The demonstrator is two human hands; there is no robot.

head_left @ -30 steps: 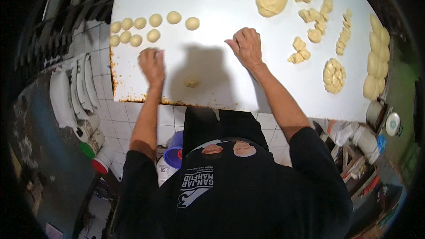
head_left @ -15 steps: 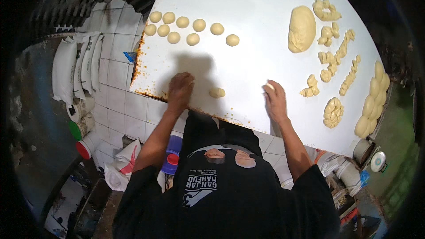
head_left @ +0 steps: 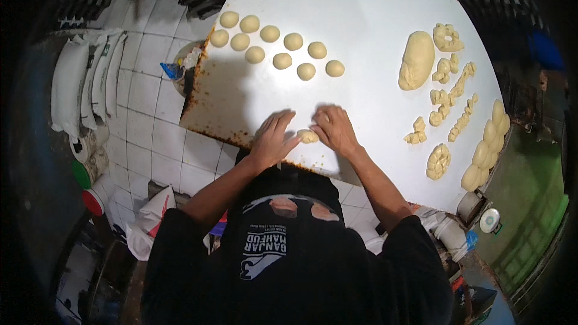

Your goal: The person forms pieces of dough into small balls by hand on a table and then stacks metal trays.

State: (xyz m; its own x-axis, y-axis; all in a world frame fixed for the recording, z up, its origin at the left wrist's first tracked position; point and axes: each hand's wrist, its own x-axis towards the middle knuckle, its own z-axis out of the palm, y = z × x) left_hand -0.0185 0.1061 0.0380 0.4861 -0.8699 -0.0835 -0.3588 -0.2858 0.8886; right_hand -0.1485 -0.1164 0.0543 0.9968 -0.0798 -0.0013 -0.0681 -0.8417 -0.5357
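Changed in the last half second: the hands, then well apart with the dough piece lying between them, have come together over it. The left hand (head_left: 274,141) has its fingers held out straight, nearly side by side, thumb reaching to the piece's left edge. The right hand (head_left: 336,129) is curled, thumb and fingertips meeting its right edge. The dough piece (head_left: 308,136) thus lies between the two thumbs, on the white table (head_left: 367,96). Reading: both hands are now on a single lump, so it is being worked. Earlier, the right fingers pinched a pale bit; whether it is now merged cannot be told at this size. Beyond the fingertips: smooth dough balls (head_left: 282,61) in rough rows. Well to the right of the right fingers: a large dough mass (head_left: 418,60) and a lobed dough cluster (head_left: 438,162).
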